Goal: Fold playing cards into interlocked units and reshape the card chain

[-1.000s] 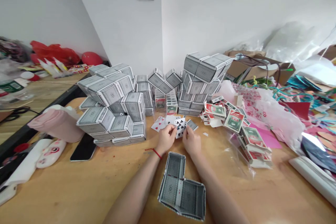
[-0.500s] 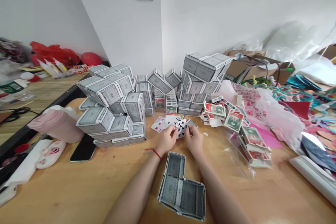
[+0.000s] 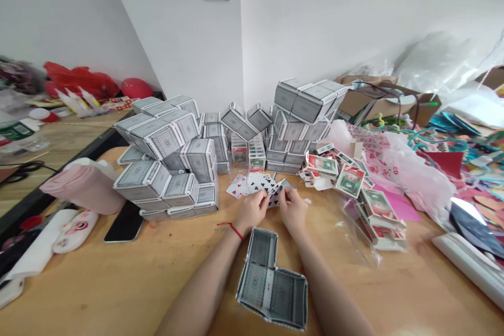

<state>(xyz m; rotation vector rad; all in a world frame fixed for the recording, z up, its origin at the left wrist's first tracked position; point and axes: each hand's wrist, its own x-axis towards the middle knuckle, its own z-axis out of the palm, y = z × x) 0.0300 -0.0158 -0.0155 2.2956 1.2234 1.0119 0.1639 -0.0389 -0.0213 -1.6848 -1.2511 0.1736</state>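
Observation:
Between my two hands is a playing card with black club marks, face toward me. My left hand pinches its left side, thumb and forefinger pressed together. On the card's right side my right hand is closed in a like pinch. Loose playing cards lie face up just beyond my fingers, red suits at the left and black clubs beside them. Nearer me, between my forearms, rests an L-shaped piece built from grey-backed cards.
Grey card-box stacks stand at the left and right. Red and green card cartons are heaped to the right, near plastic bags. A phone and a pink roll lie at the left.
My hands have tilted the card lower and turned it slightly; more of the club card lying behind it shows. My right hand has shifted a little to the right.

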